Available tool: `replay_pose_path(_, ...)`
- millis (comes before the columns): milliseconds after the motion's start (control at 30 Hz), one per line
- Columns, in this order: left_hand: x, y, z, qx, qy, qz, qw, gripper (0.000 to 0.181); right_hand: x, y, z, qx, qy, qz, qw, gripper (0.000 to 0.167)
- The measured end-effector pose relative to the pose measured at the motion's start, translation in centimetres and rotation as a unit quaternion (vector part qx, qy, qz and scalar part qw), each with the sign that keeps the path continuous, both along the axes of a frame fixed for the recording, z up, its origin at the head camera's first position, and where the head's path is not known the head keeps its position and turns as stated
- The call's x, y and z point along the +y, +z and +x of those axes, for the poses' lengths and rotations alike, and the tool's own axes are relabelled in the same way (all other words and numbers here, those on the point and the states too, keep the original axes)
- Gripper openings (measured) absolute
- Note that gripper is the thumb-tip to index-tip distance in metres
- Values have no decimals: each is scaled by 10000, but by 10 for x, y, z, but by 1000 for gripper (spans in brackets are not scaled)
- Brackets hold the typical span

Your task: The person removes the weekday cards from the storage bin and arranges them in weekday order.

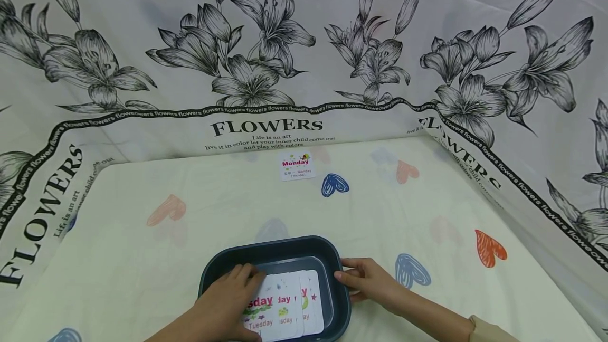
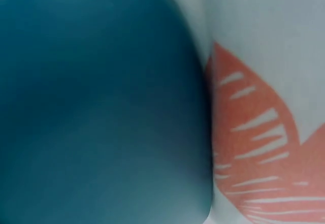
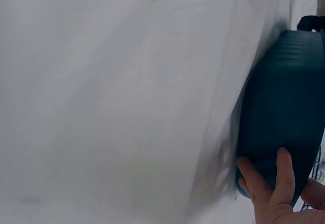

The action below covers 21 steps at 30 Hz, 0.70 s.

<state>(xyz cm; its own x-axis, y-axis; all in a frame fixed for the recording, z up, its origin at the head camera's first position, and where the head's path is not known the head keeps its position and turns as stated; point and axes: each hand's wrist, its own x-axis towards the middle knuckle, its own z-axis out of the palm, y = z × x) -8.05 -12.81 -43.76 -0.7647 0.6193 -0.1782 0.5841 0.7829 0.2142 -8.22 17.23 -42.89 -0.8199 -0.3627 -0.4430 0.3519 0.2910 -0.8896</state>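
Floral curtain (image 1: 313, 4): white fabric with black line-drawn lilies across the upper frame of the head view; we read FLOWERS below its dark lettered band.
Heart-printed cloth (image 1: 228, 210): pale cream, spread over the middle and lower frame, with blue, pink and red-orange hearts.
Dark tray (image 1: 294, 264): at lower centre, rounded at the corners, resting on the cloth; we see its teal outer wall fill the left of the left wrist view.
Left hand (image 1: 225, 302): over the tray's left side, fingers bent at the left part of the cards, thumb near the bottom edge of the frame; we cannot tell whether it grips them.
Right hand (image 1: 368, 281): right of lower centre, thumb at the tray's right rim and fingers against its outer wall; we see it gripping the tray.
Cards (image 1: 285, 305): overlapping inside the tray, the front one partly covered by the left hand; we read "Tuesday" on it.
Monday card (image 1: 296, 166): face up on the cloth at upper centre, above and left of a dark blue heart (image 1: 335, 186).
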Motion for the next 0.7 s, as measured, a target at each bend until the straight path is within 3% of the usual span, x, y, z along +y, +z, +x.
replay_pose_path(467,2,2,1,-459,54,80,9989,116,0,0,1,16,-40,10,10000,62)
replay_pose_path(700,2,0,1,-36,-274,-116,9996,120,0,-1,1,33,-53,-6,10000,64)
